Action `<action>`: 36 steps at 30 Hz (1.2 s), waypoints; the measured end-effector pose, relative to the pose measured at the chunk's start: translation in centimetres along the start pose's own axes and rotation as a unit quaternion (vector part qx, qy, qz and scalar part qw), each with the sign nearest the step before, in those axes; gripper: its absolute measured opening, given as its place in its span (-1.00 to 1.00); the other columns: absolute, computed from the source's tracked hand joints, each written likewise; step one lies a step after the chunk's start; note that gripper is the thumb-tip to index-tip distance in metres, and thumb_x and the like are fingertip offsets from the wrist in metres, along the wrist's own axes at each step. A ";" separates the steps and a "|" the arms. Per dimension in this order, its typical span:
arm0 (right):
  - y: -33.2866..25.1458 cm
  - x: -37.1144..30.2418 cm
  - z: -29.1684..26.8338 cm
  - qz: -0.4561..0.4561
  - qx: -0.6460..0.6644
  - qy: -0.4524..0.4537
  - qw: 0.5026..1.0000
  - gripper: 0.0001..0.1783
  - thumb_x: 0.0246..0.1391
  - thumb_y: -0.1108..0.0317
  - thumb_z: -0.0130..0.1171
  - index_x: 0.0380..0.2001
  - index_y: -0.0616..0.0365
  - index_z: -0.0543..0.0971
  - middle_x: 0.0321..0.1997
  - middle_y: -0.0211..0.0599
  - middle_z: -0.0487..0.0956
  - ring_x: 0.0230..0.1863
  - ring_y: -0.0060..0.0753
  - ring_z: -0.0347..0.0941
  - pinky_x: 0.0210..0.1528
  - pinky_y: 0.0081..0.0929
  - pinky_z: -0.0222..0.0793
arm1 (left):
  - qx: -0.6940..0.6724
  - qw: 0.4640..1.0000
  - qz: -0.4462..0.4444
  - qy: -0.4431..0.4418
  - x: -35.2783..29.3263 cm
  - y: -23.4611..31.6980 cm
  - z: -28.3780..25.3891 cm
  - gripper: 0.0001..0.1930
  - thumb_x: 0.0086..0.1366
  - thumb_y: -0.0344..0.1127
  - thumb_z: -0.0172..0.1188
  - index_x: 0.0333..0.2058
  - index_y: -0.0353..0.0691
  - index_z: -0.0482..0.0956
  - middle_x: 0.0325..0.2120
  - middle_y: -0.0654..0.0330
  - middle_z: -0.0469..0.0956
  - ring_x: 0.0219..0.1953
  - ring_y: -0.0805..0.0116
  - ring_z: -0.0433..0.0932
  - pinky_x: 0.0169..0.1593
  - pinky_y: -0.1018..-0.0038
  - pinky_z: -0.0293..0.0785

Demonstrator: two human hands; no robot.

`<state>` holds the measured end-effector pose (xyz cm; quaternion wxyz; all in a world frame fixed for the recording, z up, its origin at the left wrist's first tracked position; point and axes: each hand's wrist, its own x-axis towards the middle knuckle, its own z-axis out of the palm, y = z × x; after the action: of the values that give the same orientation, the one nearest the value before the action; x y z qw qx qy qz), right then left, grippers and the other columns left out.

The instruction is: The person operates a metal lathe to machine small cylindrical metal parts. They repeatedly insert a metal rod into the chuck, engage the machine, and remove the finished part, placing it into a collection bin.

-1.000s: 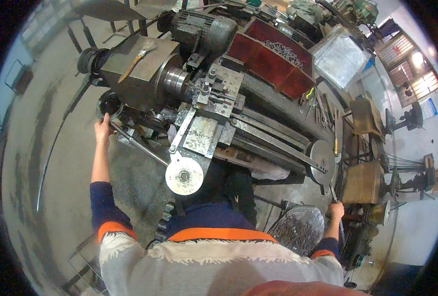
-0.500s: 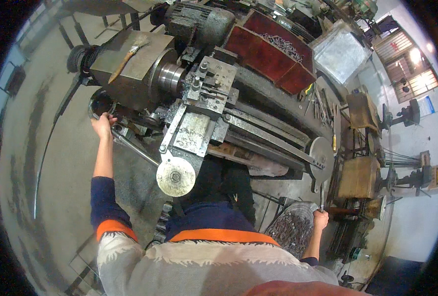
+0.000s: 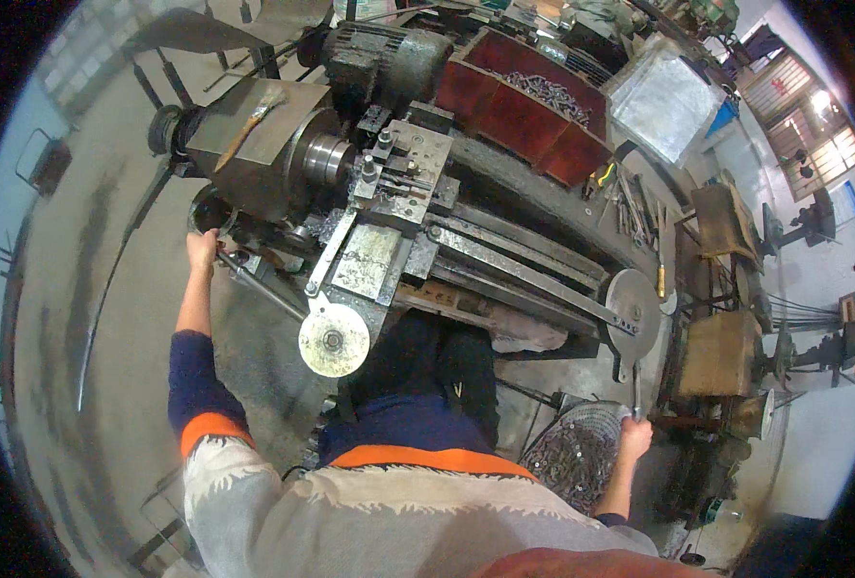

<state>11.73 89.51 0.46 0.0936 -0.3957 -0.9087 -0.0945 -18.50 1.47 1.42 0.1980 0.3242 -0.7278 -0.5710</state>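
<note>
My left hand [image 3: 202, 249] is closed at the lower rim of a dark, round, cup-like piece [image 3: 199, 208] below the lathe's headstock [image 3: 254, 144]. A metal rod [image 3: 263, 289] slants down from beside those fingers to a pale round disc [image 3: 334, 340]. Over on the right, my right hand [image 3: 636, 438] wraps round a lever handle [image 3: 637, 390] that hangs from a grey disc [image 3: 631, 313] at the end of the lathe bed. At the middle, the spindle nose [image 3: 328, 159] faces a tool block [image 3: 410, 173] dusted with metal chips.
A brush [image 3: 247, 130] lies on the headstock. Behind the bed stand a motor [image 3: 389, 60] and a red bin [image 3: 524, 120] holding small metal parts. Hand tools [image 3: 630, 207] lie at the bed's right. A basket of dark parts [image 3: 577, 448] sits by my right forearm.
The whole view has shifted slightly with my head. My right hand and its lever handle appear a little lower and further right; both hands keep their places on what they hold.
</note>
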 end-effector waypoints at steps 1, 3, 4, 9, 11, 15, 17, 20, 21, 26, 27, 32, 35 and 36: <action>0.4 1.2 -0.2 -0.040 -0.032 0.011 0.999 -0.57 -0.23 -0.01 0.19 -0.57 0.20 0.47 -0.43 0.01 0.52 -0.38 0.02 0.48 -0.37 -0.16 0.40 | 0.043 0.999 0.002 0.008 0.3 0.0 -1.0 -0.79 -0.02 -0.35 0.12 -0.61 -0.43 0.39 -0.74 0.08 0.42 -0.76 0.32 0.42 -0.69 0.41 0.29; -1.5 5.6 -3.1 -0.013 -0.019 -0.044 0.999 -0.61 -0.32 0.10 0.06 -0.43 0.14 0.59 -0.36 0.06 0.54 -0.28 0.09 0.48 -0.22 -0.12 0.38 | 0.129 0.991 0.003 0.026 1.2 -1.0 -3.2 -0.75 -0.05 -0.32 0.13 -0.63 -0.45 0.40 -0.75 0.11 0.40 -0.74 0.35 0.39 -0.68 0.40 0.28; -1.2 7.1 -3.4 -0.004 -0.050 -0.069 0.996 -0.61 -0.31 0.08 0.06 -0.43 0.13 0.58 -0.35 0.02 0.55 -0.28 0.07 0.48 -0.23 -0.14 0.39 | 0.142 0.989 0.003 0.025 1.7 -1.5 -3.5 -0.73 -0.09 -0.27 0.16 -0.67 -0.39 0.37 -0.76 0.17 0.36 -0.73 0.40 0.34 -0.68 0.41 0.23; -0.2 9.8 -2.1 0.039 -0.023 -0.069 0.997 -0.57 -0.30 0.04 0.06 -0.43 0.15 0.57 -0.36 0.01 0.55 -0.25 0.05 0.48 -0.20 -0.13 0.37 | 0.090 0.994 -0.017 0.060 -3.0 -3.3 -9.3 -0.75 -0.07 -0.27 0.17 -0.64 -0.29 0.31 -0.72 0.22 0.34 -0.72 0.43 0.29 -0.66 0.46 0.23; 0.7 8.9 -1.1 0.051 -0.013 -0.056 0.997 -0.58 -0.31 0.04 0.07 -0.44 0.16 0.57 -0.36 0.02 0.55 -0.25 0.06 0.48 -0.19 -0.13 0.37 | 0.056 0.991 -0.078 0.092 -5.4 -5.8 -12.7 -0.75 -0.05 -0.29 0.15 -0.50 -0.34 0.32 -0.71 0.22 0.34 -0.71 0.44 0.28 -0.65 0.45 0.24; -1.1 2.4 -2.5 0.068 -0.014 -0.054 0.996 -0.62 -0.32 0.13 0.04 -0.44 0.19 0.55 -0.37 0.10 0.54 -0.28 0.14 0.47 -0.17 -0.10 0.36 | -0.069 0.980 -0.058 0.175 -11.8 -6.3 -14.8 -0.68 -0.02 -0.37 0.10 -0.34 -0.45 0.24 -0.70 0.15 0.37 -0.62 0.33 0.42 -0.53 0.46 0.35; -1.5 0.4 -2.7 0.037 0.000 -0.038 0.999 -0.61 -0.31 0.15 0.01 -0.43 0.19 0.56 -0.38 0.11 0.54 -0.28 0.15 0.47 -0.18 -0.11 0.36 | -0.084 0.973 -0.075 0.201 -12.1 -8.0 -14.5 -0.68 -0.02 -0.41 0.07 -0.32 -0.49 0.23 -0.67 0.09 0.40 -0.59 0.26 0.48 -0.48 0.44 0.40; -4.2 -1.6 -5.1 0.075 0.052 -0.073 0.993 -0.62 -0.31 0.16 -0.01 -0.42 0.16 0.57 -0.39 0.13 0.53 -0.27 0.17 0.46 -0.20 -0.12 0.35 | -0.071 0.966 -0.074 0.236 -10.9 -8.5 -14.0 -0.71 -0.01 -0.47 0.02 -0.32 -0.52 0.22 -0.62 -0.01 0.44 -0.58 0.19 0.51 -0.43 0.40 0.44; -4.4 -2.1 -5.5 0.090 0.045 -0.075 0.992 -0.62 -0.31 0.16 -0.01 -0.42 0.16 0.57 -0.39 0.13 0.53 -0.27 0.17 0.46 -0.20 -0.12 0.35 | -0.084 0.967 -0.069 0.231 -11.1 -6.6 -12.7 -0.71 -0.01 -0.48 0.01 -0.32 -0.53 0.22 -0.61 -0.03 0.45 -0.59 0.18 0.51 -0.44 0.39 0.45; -3.9 -2.3 -4.3 0.103 0.039 -0.060 0.992 -0.62 -0.36 0.18 0.01 -0.44 0.17 0.58 -0.39 0.12 0.53 -0.27 0.16 0.45 -0.21 -0.13 0.33 | -0.113 0.962 -0.031 0.246 -11.1 -5.5 -11.3 -0.77 -0.01 -0.49 -0.01 -0.36 -0.52 0.27 -0.63 -0.05 0.47 -0.64 0.20 0.49 -0.46 0.37 0.44; -4.2 -2.3 -4.3 0.103 0.034 -0.059 0.992 -0.62 -0.37 0.18 0.01 -0.44 0.17 0.57 -0.39 0.12 0.53 -0.27 0.16 0.45 -0.21 -0.13 0.33 | -0.094 0.963 -0.034 0.249 -11.0 -5.4 -11.4 -0.78 -0.01 -0.49 -0.01 -0.37 -0.51 0.28 -0.62 -0.05 0.47 -0.64 0.20 0.49 -0.47 0.38 0.44; -3.1 -1.3 -3.5 0.076 0.031 -0.052 0.995 -0.61 -0.37 0.16 0.02 -0.49 0.24 0.55 -0.41 0.14 0.52 -0.27 0.18 0.44 -0.21 -0.09 0.32 | -0.064 0.979 -0.043 0.189 -10.8 -6.3 -12.9 -0.84 0.01 -0.46 0.01 -0.41 -0.42 0.32 -0.59 0.04 0.44 -0.63 0.25 0.47 -0.56 0.42 0.40; -0.8 2.3 -1.7 0.056 -0.004 0.017 0.998 -0.59 -0.35 0.09 0.05 -0.59 0.30 0.51 -0.46 0.16 0.51 -0.30 0.19 0.44 -0.23 -0.07 0.34 | -0.064 0.980 -0.056 0.178 -11.7 -6.3 -13.7 -0.81 0.01 -0.41 0.06 -0.41 -0.39 0.32 -0.58 0.09 0.43 -0.62 0.31 0.47 -0.60 0.45 0.35; -0.8 3.8 -2.4 0.043 0.003 -0.018 0.999 -0.59 -0.33 0.09 0.04 -0.57 0.30 0.51 -0.44 0.14 0.52 -0.30 0.19 0.45 -0.22 -0.07 0.35 | -0.042 0.985 -0.053 0.161 -11.9 -7.6 -15.5 -0.80 0.01 -0.39 0.08 -0.41 -0.38 0.32 -0.58 0.09 0.43 -0.62 0.32 0.47 -0.60 0.46 0.35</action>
<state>8.82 91.06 3.64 0.0821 -0.4361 -0.8926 -0.0804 2.03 -2.20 -0.70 0.2955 0.4411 -0.6434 -0.5514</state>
